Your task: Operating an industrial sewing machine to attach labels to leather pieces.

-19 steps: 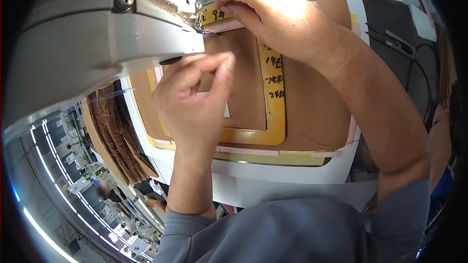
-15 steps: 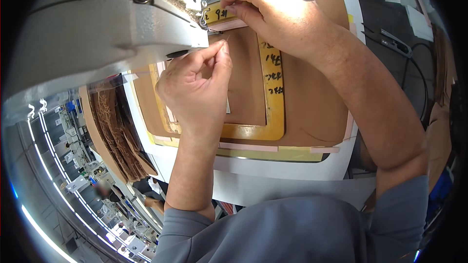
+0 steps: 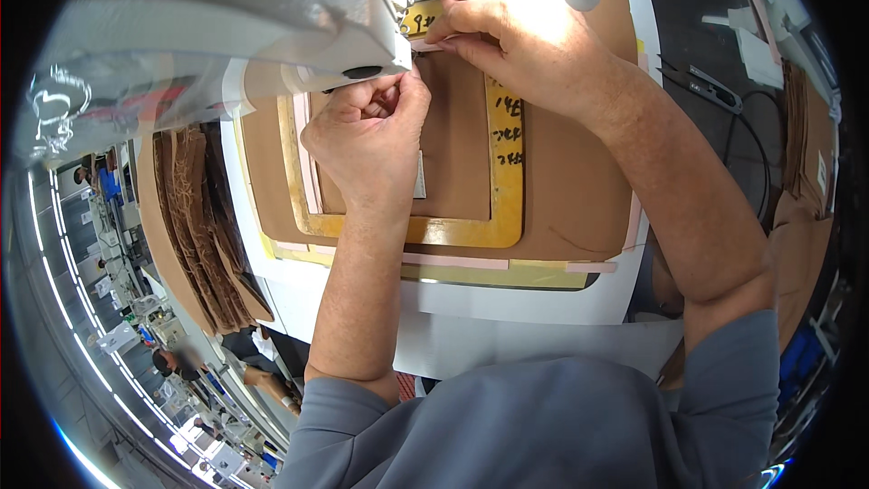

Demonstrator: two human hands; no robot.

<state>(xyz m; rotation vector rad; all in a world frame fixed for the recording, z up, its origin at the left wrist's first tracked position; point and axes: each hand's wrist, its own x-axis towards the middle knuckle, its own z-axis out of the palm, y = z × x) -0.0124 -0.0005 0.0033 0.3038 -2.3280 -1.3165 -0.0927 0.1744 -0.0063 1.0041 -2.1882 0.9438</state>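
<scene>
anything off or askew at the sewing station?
Nothing stands out. The yellow frame lies flat on the brown panel, pink tape strips sit straight along its edges, and both hands, left and right, work at the needle.

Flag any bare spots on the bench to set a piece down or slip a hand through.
Free: white table strip between the brown board and the person's body; brown board right of the yellow frame. Crowded: under the machine head, where left hand and right hand meet; left edge packed with stacked brown pieces; snips at right.
</scene>
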